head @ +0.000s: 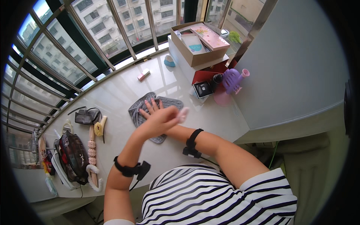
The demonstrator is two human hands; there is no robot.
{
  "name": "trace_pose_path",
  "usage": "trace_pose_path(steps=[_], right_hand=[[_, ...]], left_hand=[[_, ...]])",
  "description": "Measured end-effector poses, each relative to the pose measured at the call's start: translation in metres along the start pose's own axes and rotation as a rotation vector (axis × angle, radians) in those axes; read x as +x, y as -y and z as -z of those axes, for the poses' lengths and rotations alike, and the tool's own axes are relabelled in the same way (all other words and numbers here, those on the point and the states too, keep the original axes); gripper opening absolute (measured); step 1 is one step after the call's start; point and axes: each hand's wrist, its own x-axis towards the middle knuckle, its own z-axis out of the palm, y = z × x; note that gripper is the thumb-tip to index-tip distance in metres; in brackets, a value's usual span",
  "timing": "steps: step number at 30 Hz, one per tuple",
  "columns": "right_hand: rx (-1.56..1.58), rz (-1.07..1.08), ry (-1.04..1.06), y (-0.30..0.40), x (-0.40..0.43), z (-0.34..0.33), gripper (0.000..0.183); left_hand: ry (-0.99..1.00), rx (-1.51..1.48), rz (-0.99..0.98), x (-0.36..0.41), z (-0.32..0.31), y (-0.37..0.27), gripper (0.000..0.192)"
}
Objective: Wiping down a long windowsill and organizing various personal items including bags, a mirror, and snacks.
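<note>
A grey cloth (137, 109), its layers partly folded over, lies on the pale tabletop. My right hand (152, 106) rests on it with fingers spread and pink nails showing. Across my right wrist reaches my left hand (161, 119), hiding part of the right hand and the cloth. Its thumb and fingers are pinched around a small pale pink object (183, 114), blurred, so its kind is unclear. Each forearm wears a black strap (194, 137) with a small device and cable.
A pink-and-white tube (144, 75) and a blue-and-white object (169, 61) lie near the window bars. At right stand a cardboard box (197, 56), a black case (203, 89) and a purple fan (232, 81). Leftward are a dark bag (73, 157) and a black pouch (85, 116).
</note>
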Motion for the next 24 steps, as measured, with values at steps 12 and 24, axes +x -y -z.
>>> trace_pose_path(steps=[12,24], right_hand=[[0.168,-0.163,0.255,-0.017,-0.014,0.051,0.062],[0.148,-0.151,0.189,-0.016,0.006,0.053,0.061]], left_hand=[[-0.066,0.180,0.231,0.053,0.047,0.070,0.028],[-0.353,0.620,0.405,0.105,0.114,0.181,0.017]])
